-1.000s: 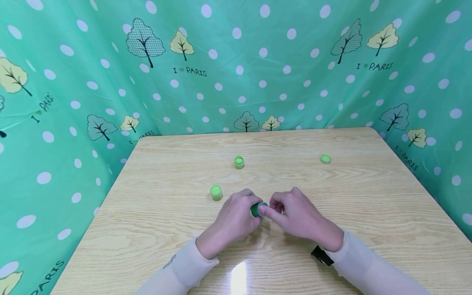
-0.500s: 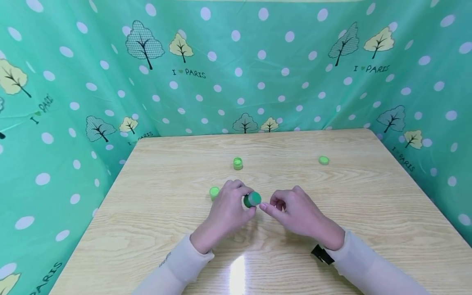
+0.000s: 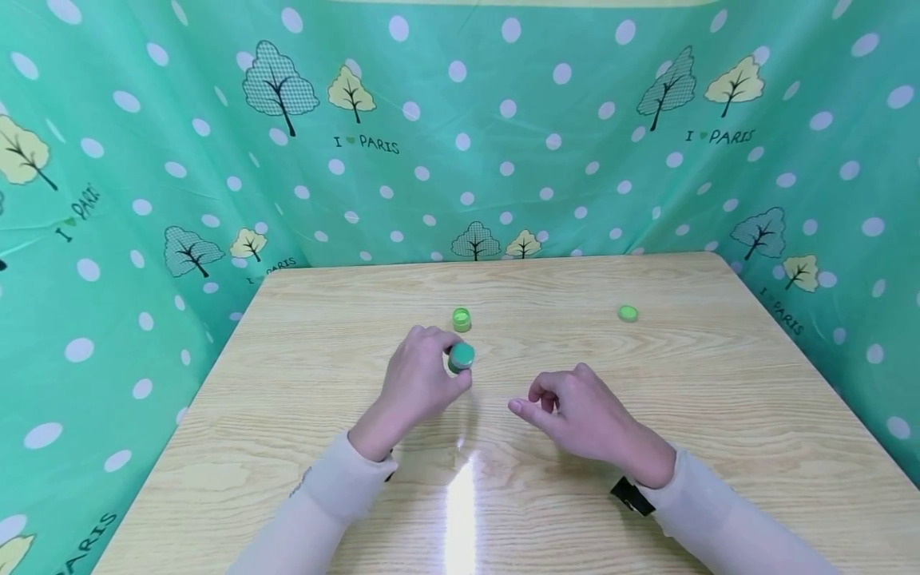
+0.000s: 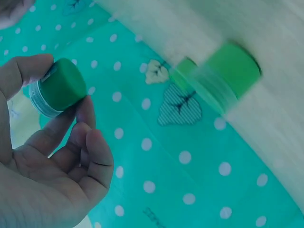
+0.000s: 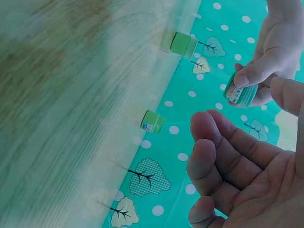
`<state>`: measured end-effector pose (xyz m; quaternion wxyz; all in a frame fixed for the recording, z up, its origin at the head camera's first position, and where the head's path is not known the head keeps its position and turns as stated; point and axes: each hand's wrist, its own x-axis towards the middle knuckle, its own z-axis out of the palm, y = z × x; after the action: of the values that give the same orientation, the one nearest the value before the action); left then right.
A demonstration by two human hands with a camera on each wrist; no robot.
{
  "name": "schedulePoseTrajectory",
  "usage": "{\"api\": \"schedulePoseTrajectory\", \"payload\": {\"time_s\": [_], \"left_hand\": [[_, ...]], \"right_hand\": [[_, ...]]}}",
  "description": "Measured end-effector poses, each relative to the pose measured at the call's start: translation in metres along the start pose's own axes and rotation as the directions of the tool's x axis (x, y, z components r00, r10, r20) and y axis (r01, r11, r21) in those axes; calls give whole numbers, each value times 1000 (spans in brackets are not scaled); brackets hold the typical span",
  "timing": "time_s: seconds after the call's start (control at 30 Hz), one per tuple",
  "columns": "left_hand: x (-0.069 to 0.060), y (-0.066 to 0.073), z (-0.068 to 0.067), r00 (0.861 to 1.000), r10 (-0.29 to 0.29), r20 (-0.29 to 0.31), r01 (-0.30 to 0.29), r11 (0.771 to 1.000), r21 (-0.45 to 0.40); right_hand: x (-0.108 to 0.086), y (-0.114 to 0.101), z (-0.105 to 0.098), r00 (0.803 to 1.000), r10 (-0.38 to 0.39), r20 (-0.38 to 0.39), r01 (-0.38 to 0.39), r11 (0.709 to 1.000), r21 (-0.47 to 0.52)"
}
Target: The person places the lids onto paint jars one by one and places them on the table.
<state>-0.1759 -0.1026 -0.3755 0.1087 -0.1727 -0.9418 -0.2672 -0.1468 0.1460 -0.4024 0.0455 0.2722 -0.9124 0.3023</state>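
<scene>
Leftmost, the near light green jar (image 4: 235, 69) shows from my left wrist but not from my head, probably because my left hand (image 3: 422, 374) covers it; that hand pinches the dark green jar (image 3: 461, 358) round its sides, off the bench (image 3: 323, 343), a grip that seems meant to leave its top uncovered; behind it the far light green jar (image 3: 461, 320) stands on its own; my right hand (image 3: 578, 414) holds nothing, fingers loosely bent, likely kept back to give the left room; at far right lies a flat light green disc (image 3: 628, 314), perhaps a lid, well out of my way; I count one dark green jar, two light green jars, one disc.
</scene>
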Motion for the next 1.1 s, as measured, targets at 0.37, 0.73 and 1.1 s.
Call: {"api": "schedulePoseTrajectory", "payload": {"time_s": [0.37, 0.73, 1.1], "left_hand": [[23, -35, -17, 989, -144, 43, 142, 989, 31], [36, -72, -8, 948, -292, 129, 281, 955, 99], [39, -90, -2, 922, -325, 208, 294, 941, 168]], "right_hand": [[-4, 3, -1, 1000, 25, 17, -24, 999, -20], [-6, 6, 1, 1000, 12, 19, -11, 1000, -22], [-6, 6, 1, 1000, 3, 16, -3, 999, -48]]}}
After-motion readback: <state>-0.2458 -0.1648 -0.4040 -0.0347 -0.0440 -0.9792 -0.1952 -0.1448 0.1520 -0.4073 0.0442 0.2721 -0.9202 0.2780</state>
